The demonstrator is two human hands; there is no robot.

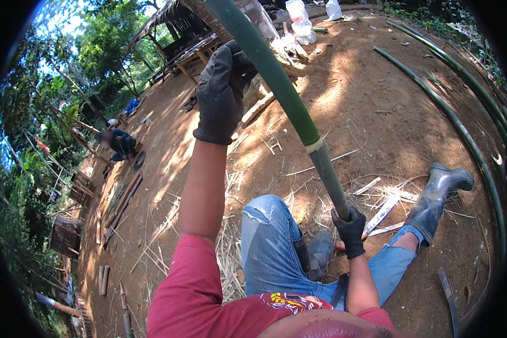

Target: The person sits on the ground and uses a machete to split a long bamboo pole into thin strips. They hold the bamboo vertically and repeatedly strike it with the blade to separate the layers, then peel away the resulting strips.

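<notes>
A long green bamboo pole (pixel 281 90) slants from the top centre down to my lap. Its lower section below a pale joint is duller and grey-green. My left hand (pixel 219 93), in a dark glove, is raised against the upper pole, with its bent fingers partly hidden behind it. Around the lower end, my right hand (pixel 350 232), also in a dark glove, is closed. A small reddish end (pixel 339 245) pokes out beside the right glove; what it belongs to I cannot make out. Pale split strips (pixel 381 216) lie just past that hand.
Shavings (pixel 231 265) litter the dirt around my bent knee (pixel 267 217) and rubber boot (pixel 439 188). Long green poles (pixel 456 115) lie at right, a dark strip (pixel 448 296) at lower right. Another person (pixel 120 143) crouches at left. A thatched hut (pixel 186 39) stands behind.
</notes>
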